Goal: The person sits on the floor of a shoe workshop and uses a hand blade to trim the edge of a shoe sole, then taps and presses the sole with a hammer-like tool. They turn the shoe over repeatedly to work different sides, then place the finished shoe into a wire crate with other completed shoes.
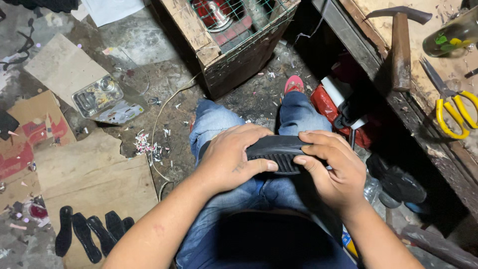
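A black ribbed rubber shoe sole [279,152] lies across my lap, over my blue jeans [214,122]. My left hand [231,159] wraps over its left end, thumb pressed on the ribbed face. My right hand [333,167] grips its right end, fingers curled over the top edge. Both hands hold the sole between them above my knees.
A wooden crate with wire mesh [226,35] stands ahead. At the right, a workbench edge [423,107] carries a hammer [401,45] and yellow-handled scissors [455,112]. Several black soles [92,231] lie on cardboard at lower left. A metal tin [97,94] and scraps litter the floor.
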